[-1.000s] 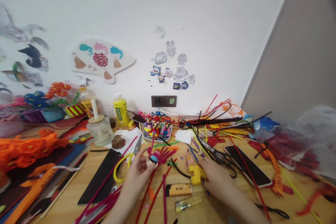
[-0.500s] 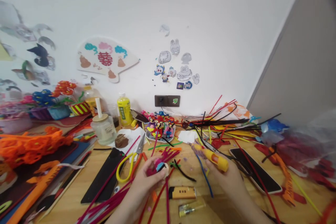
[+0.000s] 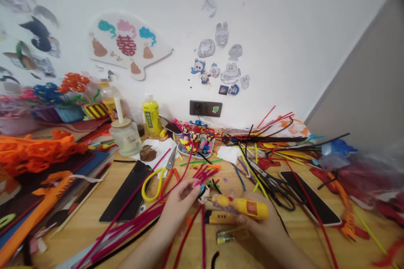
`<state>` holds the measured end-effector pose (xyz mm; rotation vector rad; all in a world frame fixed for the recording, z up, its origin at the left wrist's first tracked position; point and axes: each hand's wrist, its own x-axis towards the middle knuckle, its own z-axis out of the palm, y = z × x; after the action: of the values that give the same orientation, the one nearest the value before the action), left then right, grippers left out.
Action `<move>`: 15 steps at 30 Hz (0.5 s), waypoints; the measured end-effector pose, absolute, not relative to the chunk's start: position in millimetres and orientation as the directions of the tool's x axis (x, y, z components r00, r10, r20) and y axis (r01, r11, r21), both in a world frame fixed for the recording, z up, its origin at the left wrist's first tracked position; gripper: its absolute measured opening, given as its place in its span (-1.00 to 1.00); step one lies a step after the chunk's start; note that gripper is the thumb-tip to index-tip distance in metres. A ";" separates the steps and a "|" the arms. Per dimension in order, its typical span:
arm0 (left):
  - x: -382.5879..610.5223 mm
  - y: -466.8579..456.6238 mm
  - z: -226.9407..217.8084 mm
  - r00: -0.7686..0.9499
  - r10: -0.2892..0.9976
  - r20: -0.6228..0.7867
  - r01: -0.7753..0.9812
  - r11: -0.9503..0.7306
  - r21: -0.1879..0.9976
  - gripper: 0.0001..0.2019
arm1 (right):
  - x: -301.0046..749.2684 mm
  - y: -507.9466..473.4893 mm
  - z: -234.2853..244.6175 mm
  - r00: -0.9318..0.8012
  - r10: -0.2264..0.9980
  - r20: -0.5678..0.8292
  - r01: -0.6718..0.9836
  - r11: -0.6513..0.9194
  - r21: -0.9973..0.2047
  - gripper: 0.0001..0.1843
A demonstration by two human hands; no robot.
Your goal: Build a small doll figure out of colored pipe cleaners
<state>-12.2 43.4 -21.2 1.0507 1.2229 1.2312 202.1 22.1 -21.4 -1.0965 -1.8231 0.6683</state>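
My left hand [image 3: 180,202] pinches a small doll-like figure [image 3: 203,193] with pink, blue, black and white parts; its lower side is partly hidden by my fingers. In my right hand [image 3: 263,229] lies a yellow glue gun [image 3: 252,207], fingers wrapped round its body. Its nozzle points left and meets or almost meets the figure; whether they touch I cannot tell. Below the glue gun rest an orange-and-black lighter [image 3: 219,217] and a clear yellowish lighter [image 3: 225,237]. Magenta pipe cleaners [image 3: 203,239] stretch under and beside my left hand.
Yellow-handled scissors [image 3: 153,185] lie left of my left hand, black scissors [image 3: 280,189] to the right. Finished figures fill a small tray [image 3: 196,154] at the back. A phone [image 3: 311,197], a black slab [image 3: 128,193], a glass jar [image 3: 125,138] and a yellow bottle [image 3: 151,115] stand around.
My right hand has brought the glue gun left and down, its nozzle now at the figure. My left hand has turned the figure and shifted slightly right. The head view has tilted down.
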 end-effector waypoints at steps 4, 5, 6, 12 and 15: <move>-10.6 41.9 -18.9 -0.042 0.998 -0.043 -0.036 0.041 0.999 -0.73 | 201.2 22.6 -22.1 -0.251 0.887 0.389 0.459 0.463 -0.758 -0.58; -10.0 41.3 -18.3 -0.039 0.998 -0.042 -0.036 0.040 0.999 -0.75 | 201.2 22.8 -22.9 -0.247 0.891 0.382 0.459 0.455 -0.763 -0.58; -9.4 40.7 -17.8 -0.042 0.998 -0.039 -0.037 0.038 0.999 -0.77 | 201.3 22.8 -23.7 -0.243 0.894 0.376 0.456 0.447 -0.769 -0.58; -7.5 39.1 -15.4 -0.086 0.996 0.000 -0.038 -0.003 0.999 -0.81 | 199.8 21.0 -27.2 -0.225 0.903 0.366 0.454 0.429 -0.781 -0.59; -7.1 38.6 -12.7 -0.093 0.996 -0.007 -0.025 0.005 1.000 -0.83 | 199.5 20.2 -28.6 -0.217 0.910 0.354 0.447 0.415 -0.792 -0.58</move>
<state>-7.1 38.6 -12.7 1.1405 1.2617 1.2846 199.5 20.2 -28.6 -1.1662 -1.8293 0.6927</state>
